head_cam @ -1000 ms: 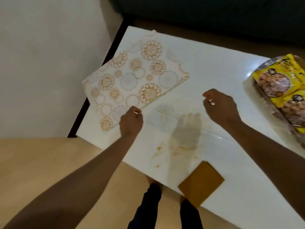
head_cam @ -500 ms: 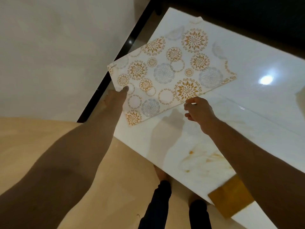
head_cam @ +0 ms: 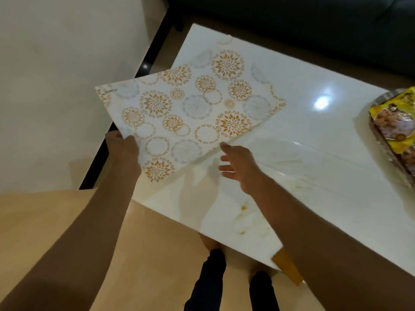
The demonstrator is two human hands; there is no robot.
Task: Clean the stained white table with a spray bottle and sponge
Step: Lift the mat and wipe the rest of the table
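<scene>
Our left hand point(head_cam: 122, 149) grasps the near-left edge of the patterned mat point(head_cam: 186, 106), thumb on top, lifting that corner off the white table point(head_cam: 314, 140) so it hangs out past the table's left edge. Our right hand point(head_cam: 239, 167) is released, fingers straight and spread, hovering just beside the mat's near edge; we cannot tell whether the fingertips touch it. The mat, printed with orange and grey floral circles, stretches away from both hands, its far corners apparently resting on the tabletop.

Beside and below the right forearm, orange-brown stains point(head_cam: 243, 221) smear the glossy surface, with small drips near the wrist. Further down that forearm, at the table's near edge, an orange-brown sponge point(head_cam: 286, 264) pokes out, mostly hidden by the arm. Well to the right of the right hand lies a yellow packet of biscuits point(head_cam: 395, 131) in clear wrap. Below the hands we see dark trouser legs point(head_cam: 213, 281) over a wooden floor point(head_cam: 112, 254).
</scene>
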